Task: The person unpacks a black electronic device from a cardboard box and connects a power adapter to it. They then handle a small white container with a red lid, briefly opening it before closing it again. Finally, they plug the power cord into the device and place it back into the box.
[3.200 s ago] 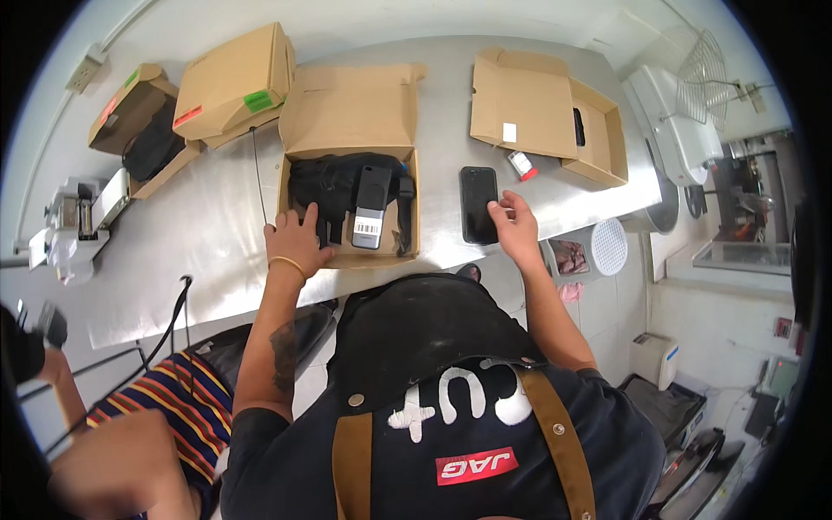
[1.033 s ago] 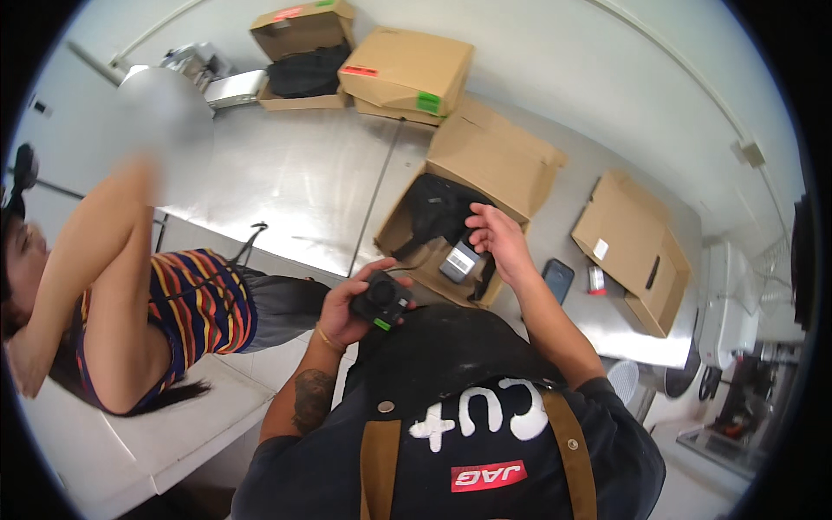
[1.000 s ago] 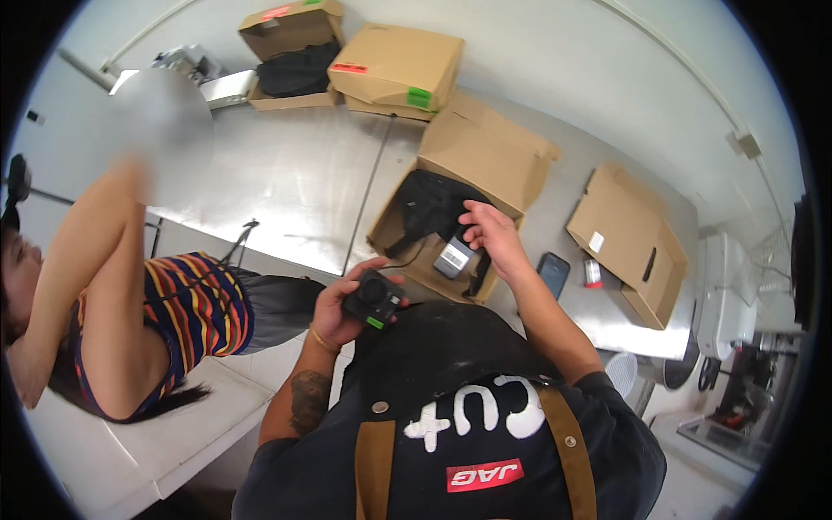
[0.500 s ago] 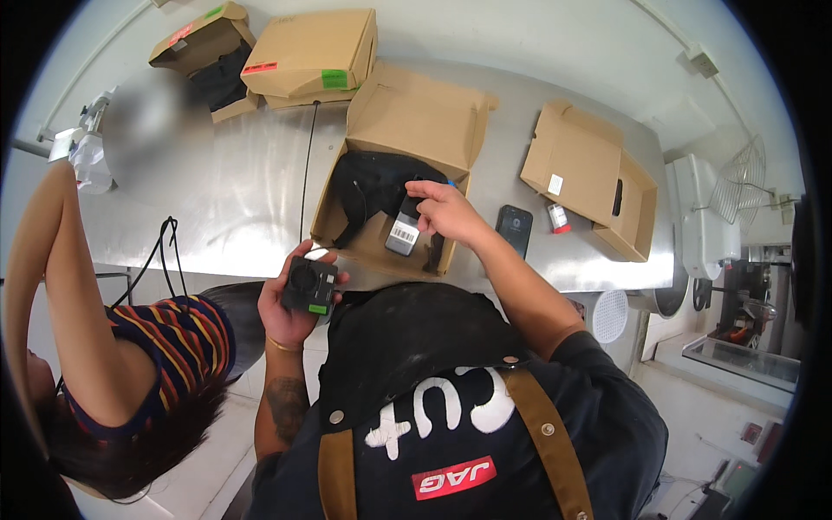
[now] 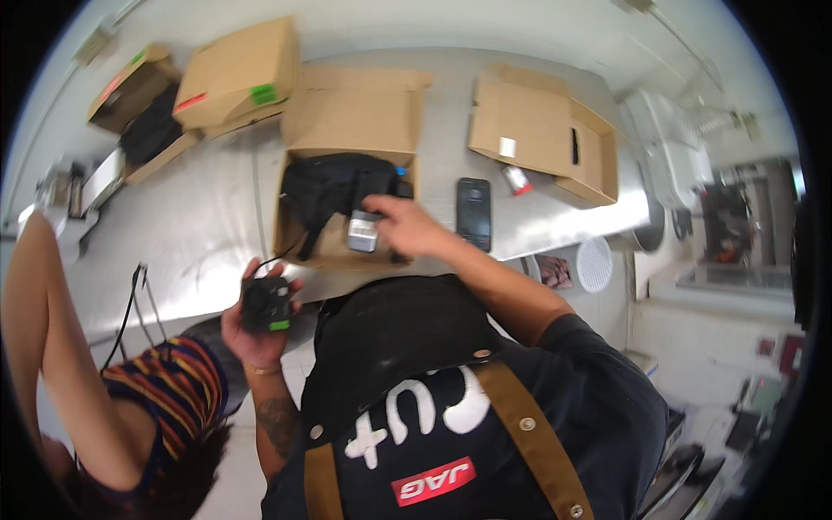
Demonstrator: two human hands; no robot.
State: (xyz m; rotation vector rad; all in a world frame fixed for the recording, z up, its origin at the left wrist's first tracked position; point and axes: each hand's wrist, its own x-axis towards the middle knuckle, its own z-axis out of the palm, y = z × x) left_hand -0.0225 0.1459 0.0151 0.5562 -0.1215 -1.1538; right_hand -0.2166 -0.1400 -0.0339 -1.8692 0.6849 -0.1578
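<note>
In front of the table edge, my left hand (image 5: 256,334) is closed around a black square device (image 5: 264,303) with a round dark face and a green label. My right hand (image 5: 406,227) reaches into an open cardboard box (image 5: 351,113). Its fingers bend over the upper right side of a grey rectangular device (image 5: 362,234) with a white label, and the thumb is hard to see. Behind that device, black strapped gear (image 5: 325,186) fills much of the box. A small blue part (image 5: 400,172) shows at the box's right side.
A black phone (image 5: 473,212) and a small red-and-white container (image 5: 517,180) lie to the right, beside another open box (image 5: 524,121). A closed carton (image 5: 234,78) and an open one (image 5: 130,91) stand at back left. A co-worker in a striped top (image 5: 165,381) is close on my left.
The whole view has shifted and turned. My right hand's fingers have gone from outstretched above the grey device to bent at its side. The left hand still holds the black device.
</note>
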